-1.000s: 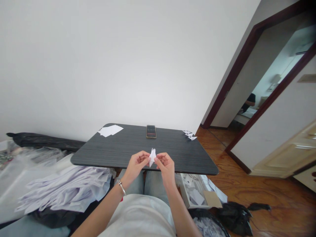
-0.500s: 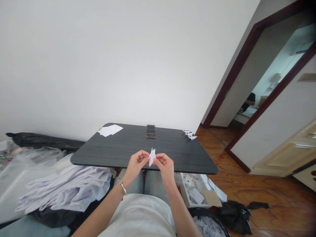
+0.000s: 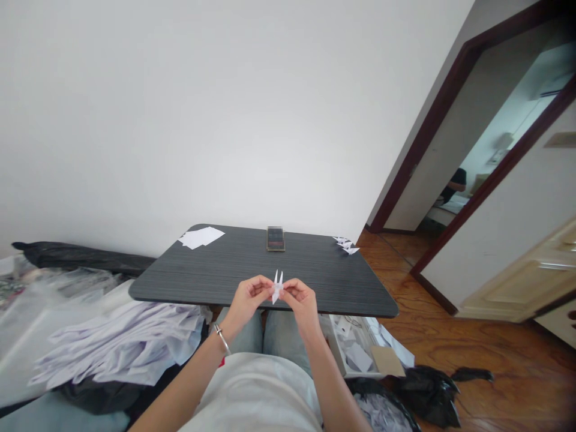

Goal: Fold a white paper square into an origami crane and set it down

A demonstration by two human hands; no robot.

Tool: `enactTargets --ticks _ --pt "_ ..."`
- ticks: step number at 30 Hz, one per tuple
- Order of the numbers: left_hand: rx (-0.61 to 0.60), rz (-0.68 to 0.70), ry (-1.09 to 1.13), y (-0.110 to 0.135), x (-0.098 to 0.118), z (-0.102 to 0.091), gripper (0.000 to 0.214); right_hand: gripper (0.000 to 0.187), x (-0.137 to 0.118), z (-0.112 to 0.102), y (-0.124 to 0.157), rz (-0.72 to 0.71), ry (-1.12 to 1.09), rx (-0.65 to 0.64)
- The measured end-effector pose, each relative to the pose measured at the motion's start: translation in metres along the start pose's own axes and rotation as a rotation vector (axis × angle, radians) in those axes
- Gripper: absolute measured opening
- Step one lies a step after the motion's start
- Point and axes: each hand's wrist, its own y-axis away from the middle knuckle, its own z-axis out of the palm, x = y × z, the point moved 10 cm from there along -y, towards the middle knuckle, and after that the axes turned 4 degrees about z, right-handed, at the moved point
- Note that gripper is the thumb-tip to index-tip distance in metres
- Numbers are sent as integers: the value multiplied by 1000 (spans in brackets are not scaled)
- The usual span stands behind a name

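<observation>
Over the table point(image 3: 193, 273), left hand point(image 3: 249, 295) and right hand point(image 3: 302, 298) pinch closed on folded white paper point(image 3: 276, 293) from opposite sides, likely to leave its two points free.

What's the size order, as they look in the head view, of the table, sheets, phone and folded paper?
1. Table
2. Sheets
3. Phone and folded paper, unranked: the phone looks wider, but the folded paper looks taller, is nearer the camera and partly covered.
</observation>
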Motion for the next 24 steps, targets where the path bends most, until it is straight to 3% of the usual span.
enactTargets --ticks 11,24 --pt "30 -7 30 1 2 -2 8 6 -1 2 -2 -26 -55 -34" --pt "22 -42 -3 1 2 -2 19 5 -19 4 2 -175 45 -46"
